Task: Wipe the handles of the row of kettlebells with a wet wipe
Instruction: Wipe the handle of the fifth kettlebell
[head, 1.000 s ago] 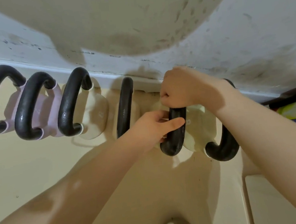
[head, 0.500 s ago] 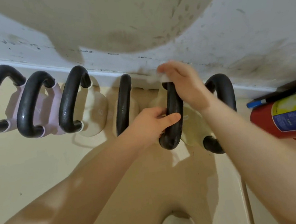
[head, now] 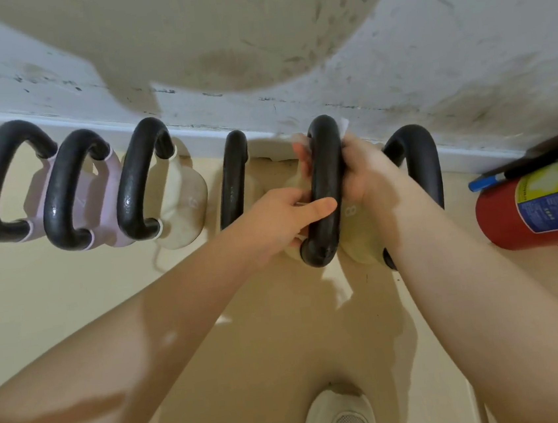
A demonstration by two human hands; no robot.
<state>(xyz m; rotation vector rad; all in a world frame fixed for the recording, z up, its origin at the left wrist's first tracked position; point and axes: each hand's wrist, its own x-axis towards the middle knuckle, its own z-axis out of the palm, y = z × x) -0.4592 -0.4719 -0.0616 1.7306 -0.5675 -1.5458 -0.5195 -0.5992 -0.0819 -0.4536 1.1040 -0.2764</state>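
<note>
both hands [head: 282, 221] [head: 366, 174] grip the handle [head: 326, 185], its length running toward the wall [head: 461, 54].

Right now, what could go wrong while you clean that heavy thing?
The kettlebell handle is gripped by both the left hand and the right hand; the wet wipe could make it slippery. If it tips, it might knock the neighboring kettlebell or drop toward the shoe.

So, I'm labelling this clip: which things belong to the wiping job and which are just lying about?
Job: kettlebells, gripped handle, wet wipe, left hand, right hand.
Lying about: fire extinguisher, shoe.
</note>
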